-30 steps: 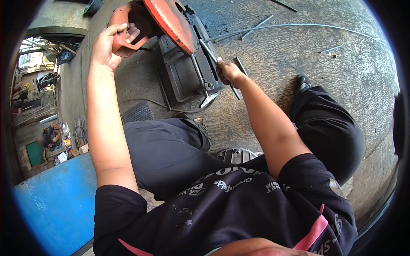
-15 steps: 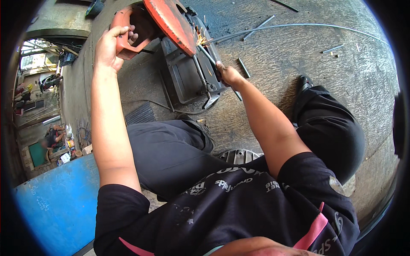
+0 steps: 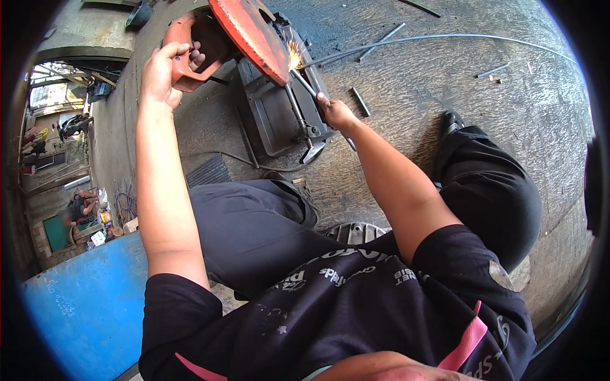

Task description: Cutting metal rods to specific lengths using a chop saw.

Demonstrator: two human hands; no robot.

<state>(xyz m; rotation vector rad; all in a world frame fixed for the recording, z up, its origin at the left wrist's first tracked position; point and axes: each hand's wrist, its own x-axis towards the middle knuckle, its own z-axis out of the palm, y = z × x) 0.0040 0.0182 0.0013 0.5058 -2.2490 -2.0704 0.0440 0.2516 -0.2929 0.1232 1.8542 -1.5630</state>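
Note:
My left hand [image 3: 166, 71] is wrapped round the red handle of a chop saw [image 3: 251, 39], whose worn red guard slants down toward the grey base [image 3: 270, 120]. Bright sparks [image 3: 294, 57] fly at the lower edge of the guard, where the saw meets a metal rod. The blade itself is hidden behind the guard. With my right hand [image 3: 337, 114] I grip the near part of the metal rod [image 3: 307, 84], close to the sparks. Its short near end sticks out below my fingers. The long far part runs off to the right in a bend.
Short cut rods [image 3: 361, 101] lie on the concrete floor right of the saw, with more [image 3: 382, 42] farther off. A power cable [image 3: 286, 169] curls near my left foot. A blue panel [image 3: 89, 305] stands at lower left. Another person [image 3: 81, 206] sits far left.
The saw handle and guard have shifted very slightly, and my right hand has moved a little left with the rod. Sparks still fly, now somewhat brighter.

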